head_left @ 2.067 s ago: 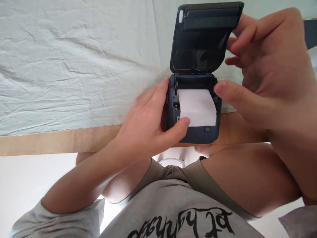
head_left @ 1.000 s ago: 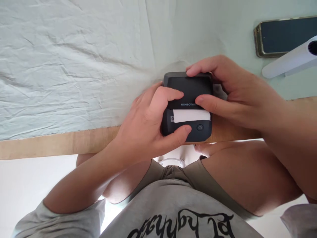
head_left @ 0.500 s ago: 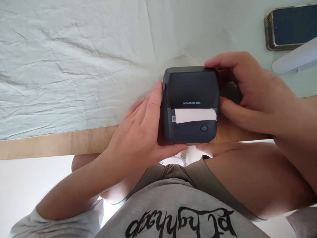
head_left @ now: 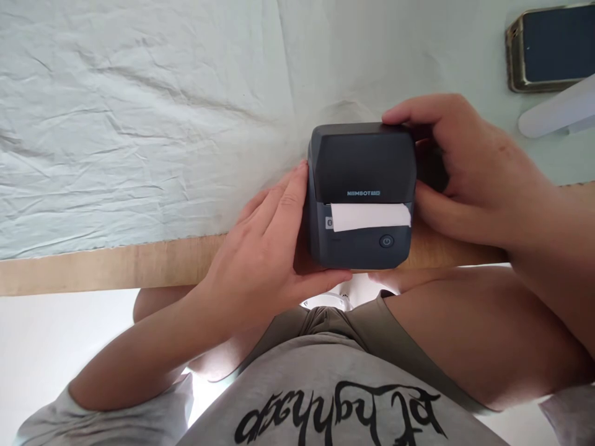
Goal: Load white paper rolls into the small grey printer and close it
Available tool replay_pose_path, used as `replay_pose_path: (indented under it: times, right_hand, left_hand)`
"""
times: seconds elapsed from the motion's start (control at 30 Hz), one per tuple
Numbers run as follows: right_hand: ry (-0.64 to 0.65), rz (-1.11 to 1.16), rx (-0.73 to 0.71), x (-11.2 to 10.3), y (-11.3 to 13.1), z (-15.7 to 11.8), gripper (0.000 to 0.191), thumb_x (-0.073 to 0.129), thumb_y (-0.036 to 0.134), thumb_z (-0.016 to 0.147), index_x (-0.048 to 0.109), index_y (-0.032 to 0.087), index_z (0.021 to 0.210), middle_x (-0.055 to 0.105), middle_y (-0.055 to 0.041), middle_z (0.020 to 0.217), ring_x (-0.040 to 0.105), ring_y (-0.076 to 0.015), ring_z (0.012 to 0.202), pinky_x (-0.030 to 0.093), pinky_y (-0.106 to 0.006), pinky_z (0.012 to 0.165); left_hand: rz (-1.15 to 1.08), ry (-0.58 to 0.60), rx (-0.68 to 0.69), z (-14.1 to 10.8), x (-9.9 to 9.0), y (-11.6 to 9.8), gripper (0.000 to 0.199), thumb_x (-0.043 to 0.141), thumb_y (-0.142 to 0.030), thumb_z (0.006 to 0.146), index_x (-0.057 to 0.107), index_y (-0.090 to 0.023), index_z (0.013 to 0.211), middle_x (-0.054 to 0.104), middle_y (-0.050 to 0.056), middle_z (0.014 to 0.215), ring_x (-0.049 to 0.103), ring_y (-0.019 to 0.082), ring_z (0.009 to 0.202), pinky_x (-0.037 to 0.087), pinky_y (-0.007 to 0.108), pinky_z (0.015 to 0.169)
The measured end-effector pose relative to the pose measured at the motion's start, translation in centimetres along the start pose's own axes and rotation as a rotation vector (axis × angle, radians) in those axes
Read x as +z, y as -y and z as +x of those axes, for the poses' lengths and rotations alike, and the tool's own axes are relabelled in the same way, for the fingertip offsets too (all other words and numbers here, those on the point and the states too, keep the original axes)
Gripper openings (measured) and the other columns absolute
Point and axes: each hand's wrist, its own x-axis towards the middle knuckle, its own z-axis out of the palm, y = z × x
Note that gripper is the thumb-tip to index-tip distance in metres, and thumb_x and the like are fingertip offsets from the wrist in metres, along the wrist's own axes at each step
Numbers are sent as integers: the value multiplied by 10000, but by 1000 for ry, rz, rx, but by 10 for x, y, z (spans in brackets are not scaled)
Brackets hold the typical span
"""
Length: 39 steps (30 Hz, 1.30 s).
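A dark label printer (head_left: 365, 161) marked NIIMBOT sits at the table's near edge between my two hands. From its front slot a white strip of paper (head_left: 372, 217) sticks out, above a round power button (head_left: 386, 241). My left hand (head_left: 267, 248) lies along the printer's left side, its thumb stretched across the near face. My right hand (head_left: 469, 173) grips the right side, with a finger at the far right corner and the thumb against the near part of that side. The lid looks closed. The printer's underside and some of my fingertips are hidden.
A phone (head_left: 555, 46) in a case lies at the far right. Near it is a white roll (head_left: 558, 108), cut off by the frame. A wrinkled pale green cloth (head_left: 139, 124) covers the table, leaving a wooden edge strip (head_left: 116, 266) bare. My legs are below.
The printer appears slightly further right, with both hands still on it. The phone and white roll also appear shifted a little right in view.
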Motion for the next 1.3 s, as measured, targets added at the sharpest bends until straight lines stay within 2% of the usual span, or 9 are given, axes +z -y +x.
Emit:
replay_pose_path:
  times: [0.1,0.2,0.47,0.67,0.8,0.9,1.07,1.23,1.3]
  right_hand:
    - [6,-10,3,1,-2,0,660,579,308,1027,431,459,1652,635,-18,1600,705,-211,1433,661,-536,1223]
    - [-1,-34,-4,2,-2,-2,667,592,300,1033,436,450,1664,631,-45,1594,702,-216,1437,668,-528,1237]
    - [-103,-165,-108,7,2,-3,644,577,196,1015,470,341,1634,607,-78,1544,665,-154,1460,716,-337,1189]
    - [-80,-164,-39,11,4,-6,620,528,270,1053,390,304,1656,602,-61,1605,712,-150,1426,697,-418,1252]
    - [-88,-177,2,10,9,-7,647,539,307,1038,360,314,1659,649,-49,1561,727,-170,1431,704,-439,1204]
    - [-149,-232,67,12,16,-6,553,522,356,1061,408,317,1600,699,-26,1498,737,-205,1434,690,-498,1185]
    - [-149,-238,127,16,22,-8,621,543,334,991,401,320,1595,783,-4,1297,787,-146,1011,702,-385,905]
    - [-155,-297,186,13,24,-11,678,586,366,960,403,336,1612,798,-16,1296,754,-273,1426,690,-527,1078]
    - [-143,-280,179,11,26,-9,654,558,347,961,395,326,1594,807,-6,1214,775,-260,1376,693,-501,1025]
  left_hand:
    - [-13,6,-15,1,0,-4,1027,912,-630,975,408,-228,1775,644,194,1749,654,448,1615,571,651,1356]
    - [-36,11,-31,1,0,-6,1001,924,-627,965,430,-269,1759,688,171,1705,697,441,1568,590,648,1335]
    - [67,-161,98,-12,14,-4,992,739,-727,1093,350,-172,1818,541,276,1811,576,431,1691,599,541,1342]
    - [55,-120,92,-16,18,-8,994,567,-682,1192,36,-248,1911,516,247,1845,569,384,1703,630,547,1320]
    - [49,-151,125,-16,23,-8,1116,607,-704,1172,-51,-186,1909,546,292,1807,616,408,1661,619,571,1321]
    - [65,-189,110,-17,28,-7,1170,645,-700,1157,-109,-215,1909,541,274,1818,639,412,1640,620,571,1318]
    - [142,-228,128,-17,32,-8,1162,602,-718,1169,-110,-176,1910,588,287,1775,650,393,1633,635,547,1302]
    - [128,-213,110,-14,26,-10,1122,614,-673,1177,-61,-159,1912,640,258,1739,707,385,1574,668,523,1261]
    - [112,-184,89,-12,23,-11,1119,609,-695,1173,-13,-123,1908,675,267,1698,733,394,1540,671,520,1257]
